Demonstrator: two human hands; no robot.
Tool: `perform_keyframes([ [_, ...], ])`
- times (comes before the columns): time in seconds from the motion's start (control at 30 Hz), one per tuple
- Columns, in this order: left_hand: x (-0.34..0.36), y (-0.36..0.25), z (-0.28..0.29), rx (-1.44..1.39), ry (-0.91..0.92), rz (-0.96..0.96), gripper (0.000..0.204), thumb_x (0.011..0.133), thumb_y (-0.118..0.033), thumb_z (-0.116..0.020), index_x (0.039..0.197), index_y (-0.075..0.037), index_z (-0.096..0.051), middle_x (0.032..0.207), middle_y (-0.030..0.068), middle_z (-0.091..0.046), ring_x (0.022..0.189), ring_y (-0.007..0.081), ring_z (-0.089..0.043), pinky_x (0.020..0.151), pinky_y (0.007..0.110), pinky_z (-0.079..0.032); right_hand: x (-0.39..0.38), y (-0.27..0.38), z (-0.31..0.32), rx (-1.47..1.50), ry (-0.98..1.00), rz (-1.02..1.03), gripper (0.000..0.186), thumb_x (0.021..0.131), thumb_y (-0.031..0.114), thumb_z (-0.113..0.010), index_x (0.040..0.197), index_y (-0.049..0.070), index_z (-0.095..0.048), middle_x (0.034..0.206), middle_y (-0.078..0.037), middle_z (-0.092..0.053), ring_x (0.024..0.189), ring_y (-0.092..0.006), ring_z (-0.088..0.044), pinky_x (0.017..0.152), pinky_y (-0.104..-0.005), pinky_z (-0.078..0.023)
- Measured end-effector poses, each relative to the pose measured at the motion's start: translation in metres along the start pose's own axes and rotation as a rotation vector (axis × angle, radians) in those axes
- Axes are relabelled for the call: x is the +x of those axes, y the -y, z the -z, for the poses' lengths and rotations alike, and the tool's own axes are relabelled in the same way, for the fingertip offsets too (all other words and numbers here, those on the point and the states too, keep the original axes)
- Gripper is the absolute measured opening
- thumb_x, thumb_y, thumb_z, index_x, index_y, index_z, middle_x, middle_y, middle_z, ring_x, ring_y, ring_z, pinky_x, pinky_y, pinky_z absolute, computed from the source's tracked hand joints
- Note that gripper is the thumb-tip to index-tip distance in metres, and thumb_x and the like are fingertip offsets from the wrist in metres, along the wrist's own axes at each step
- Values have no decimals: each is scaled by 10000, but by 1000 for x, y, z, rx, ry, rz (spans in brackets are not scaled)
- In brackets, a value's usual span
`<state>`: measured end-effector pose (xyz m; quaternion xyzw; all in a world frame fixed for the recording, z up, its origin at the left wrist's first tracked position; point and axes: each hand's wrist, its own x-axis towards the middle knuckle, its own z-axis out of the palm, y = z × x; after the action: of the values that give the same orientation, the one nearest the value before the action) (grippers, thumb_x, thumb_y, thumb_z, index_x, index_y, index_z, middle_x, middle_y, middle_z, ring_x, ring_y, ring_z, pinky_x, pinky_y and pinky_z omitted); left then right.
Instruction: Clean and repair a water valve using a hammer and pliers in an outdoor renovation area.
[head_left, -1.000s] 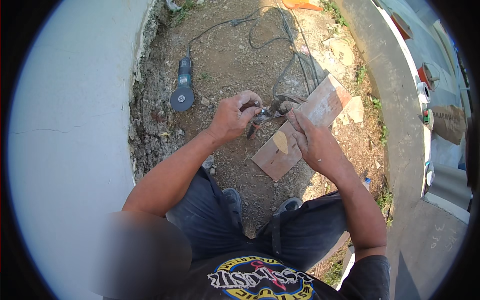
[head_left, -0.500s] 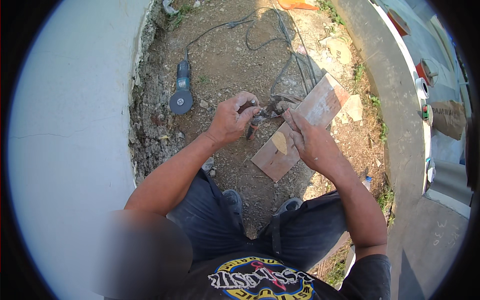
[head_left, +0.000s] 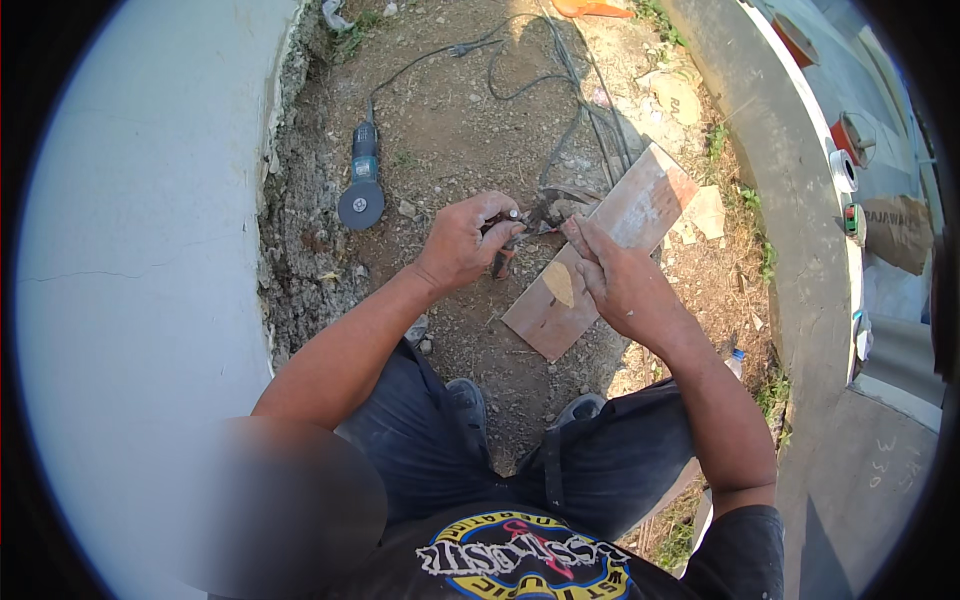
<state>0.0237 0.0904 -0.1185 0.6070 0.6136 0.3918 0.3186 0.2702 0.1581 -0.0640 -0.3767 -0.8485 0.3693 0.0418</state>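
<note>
Ok, dark metal pc (head_left: 546, 214) lies betw. both hands: L hand (head_left: 466, 242) curled, pinching its left end; R hand (head_left: 628, 292) part-curled just right, can't tell hold.

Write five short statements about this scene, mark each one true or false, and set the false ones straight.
1. The grinder lies on the ground, left of the left grip. True.
2. The left grip is open and empty. False: it is closed around a small dark object, too little of which shows to name.
3. The board lies to the left of the grinder. False: it lies to the right of the grinder.
4. The grinder's disc is bright red. False: it is dark grey.
5. A blue-capped bottle shows just right of the right forearm. True.
</note>
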Motion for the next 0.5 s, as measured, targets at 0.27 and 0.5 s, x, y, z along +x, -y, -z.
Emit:
perform_keyframes([
  [0.27,3,4,0,89,-15,-105,144,912,-112,-727,1022,-26,-689,946,129,-701,827,287,-707,736,370,-552,-2,7,14,86,-82,-37,458,1004,146,-567,1446,47,-499,1169,-289,-677,1045,-495,-644,904,-525,-510],
  [0.5,6,5,0,102,12,-78,136,903,-98,-729,1018,-28,-709,919,128,-698,805,275,-708,709,365,-553,-22,51,34,338,-517,91,515,1000,68,-601,1493,12,-464,1352,-169,-672,1117,-352,-716,904,-361,-553],
])
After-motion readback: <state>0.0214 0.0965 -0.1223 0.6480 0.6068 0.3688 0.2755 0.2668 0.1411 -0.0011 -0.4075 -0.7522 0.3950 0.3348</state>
